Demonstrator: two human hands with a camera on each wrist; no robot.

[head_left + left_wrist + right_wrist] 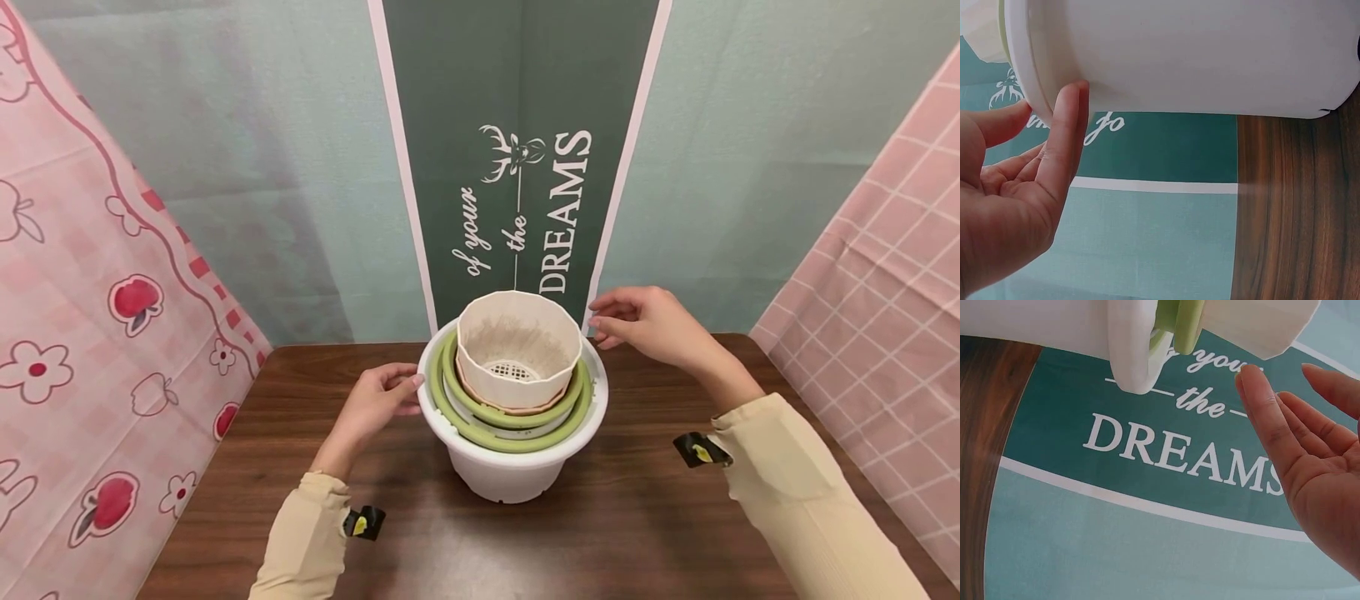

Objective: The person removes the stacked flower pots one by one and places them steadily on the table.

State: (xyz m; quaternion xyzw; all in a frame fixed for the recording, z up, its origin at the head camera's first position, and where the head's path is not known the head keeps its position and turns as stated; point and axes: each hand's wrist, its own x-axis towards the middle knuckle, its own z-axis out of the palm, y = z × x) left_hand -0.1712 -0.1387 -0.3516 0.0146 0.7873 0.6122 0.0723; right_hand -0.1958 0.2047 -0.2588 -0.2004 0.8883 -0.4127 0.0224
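A nested stack of flowerpots stands upright on the table. Outermost is a large white flowerpot (pixel 506 475); inside it sit pots with green rims (pixel 517 444). The innermost cream pot (pixel 491 385) rises highest, with a grid of holes in its floor and brownish marks on its inner wall. My left hand (pixel 375 402) pinches the white pot's rim (pixel 1022 69) at the left, thumb on the edge and fingers beneath it. Beyond the right side of the rim, my right hand (pixel 651 323) hovers apart from the pots, fingers loosely bent and holding nothing.
The brown wooden table (pixel 322 467) ends at a hanging blue-green cloth (pixel 330 167) with a dark green printed panel (pixel 465 75). Pink patterned cloth (pixel 67 375) closes the left side, and pink checked cloth (pixel 892 333) the right.
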